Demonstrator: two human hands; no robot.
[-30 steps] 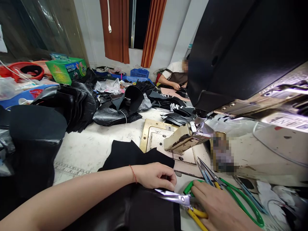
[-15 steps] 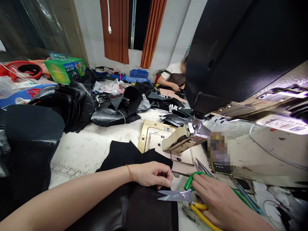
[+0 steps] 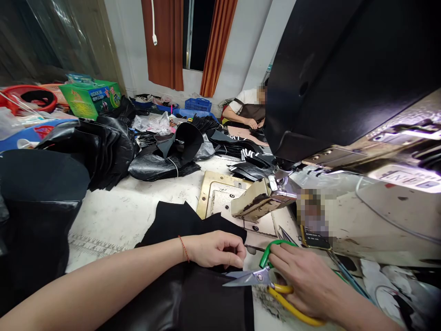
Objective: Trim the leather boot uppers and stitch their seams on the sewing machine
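Curled over a black leather piece (image 3: pixel 213 299), my left hand (image 3: pixel 220 250) has its thumb and fingers closed at the right edge; the fingertips' hold is partly hidden. The piece has dark shiny leather near me and a matte black part with notched edges beyond my wrist. In my right hand (image 3: pixel 299 276) are scissors (image 3: pixel 257 277) with one green and one yellow handle. Their blades are slightly parted and point left, over the leather edge just below my left fingertips.
A sewing machine (image 3: pixel 330 73) looms at the right, its narrow arm (image 3: pixel 257 200) beyond my hands. Stacked black leather pieces (image 3: pixel 103 151) lie left and behind. A phone (image 3: pixel 315 230) and a pair of tweezers (image 3: pixel 351 276) are at the right. Another person (image 3: pixel 246 110) sits at the back.
My right hand and the scissors have shifted slightly left and up, with the blades a little closer together. My left hand stays on the leather; the whole view has drifted slightly.
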